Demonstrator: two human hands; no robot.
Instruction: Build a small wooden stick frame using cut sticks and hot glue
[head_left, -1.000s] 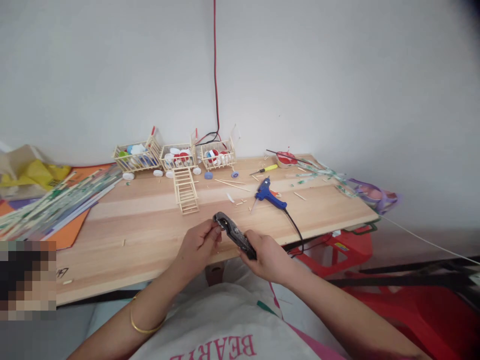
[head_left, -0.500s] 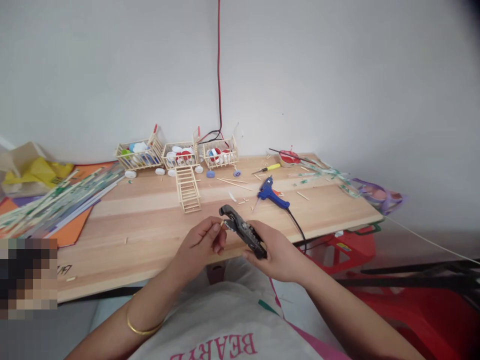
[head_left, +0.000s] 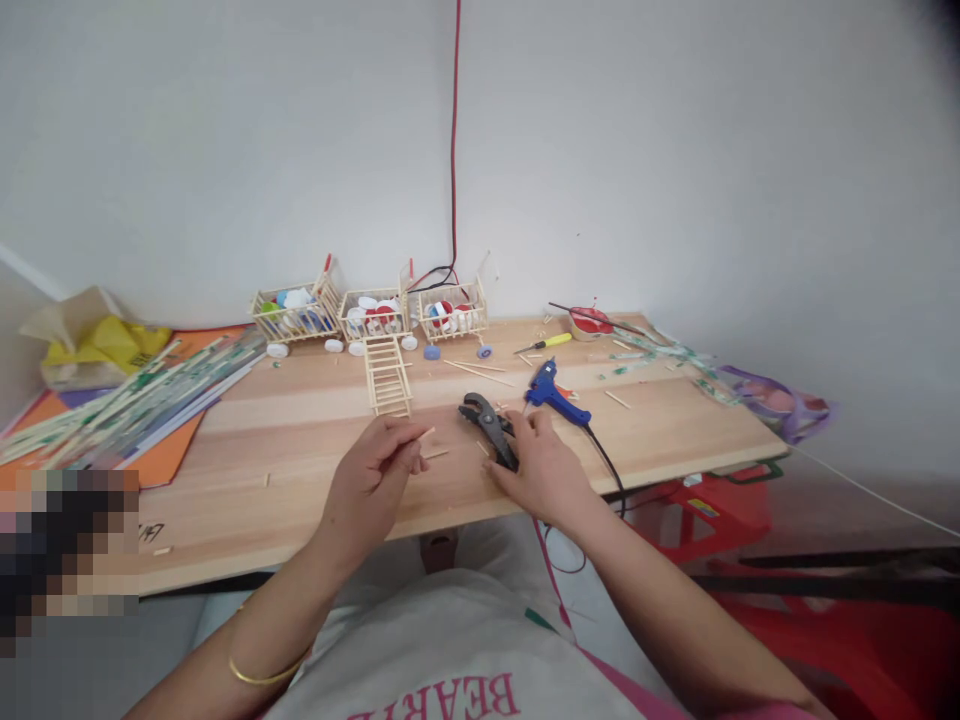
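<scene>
Between the thumb and fingers of my left hand (head_left: 375, 475) is a short thin wooden stick (head_left: 427, 434), its tip pointing up and to the right. Another short stick piece (head_left: 437, 455) shows just below those fingertips. My right hand (head_left: 544, 465) has its thumb and fingers on either side of the handles of dark cutting pliers (head_left: 486, 425), which are down at the tabletop with their curved jaws to the far left. Beyond my left hand, a small wooden ladder (head_left: 388, 378) leans from the middle of three stick-built carts (head_left: 375, 322).
A blue glue gun (head_left: 555, 393) with a black cord lies right of the pliers. Behind it are a yellow-handled screwdriver (head_left: 551, 343) and a red bowl (head_left: 592, 322). Bundled sticks (head_left: 150, 400) cover orange sheets at left. A blurred-out person is at the left edge.
My right hand has lowered the pliers to the tabletop, away from my left hand. The left hand has drawn back leftward, still pinching a stick. The view has shifted slightly.
</scene>
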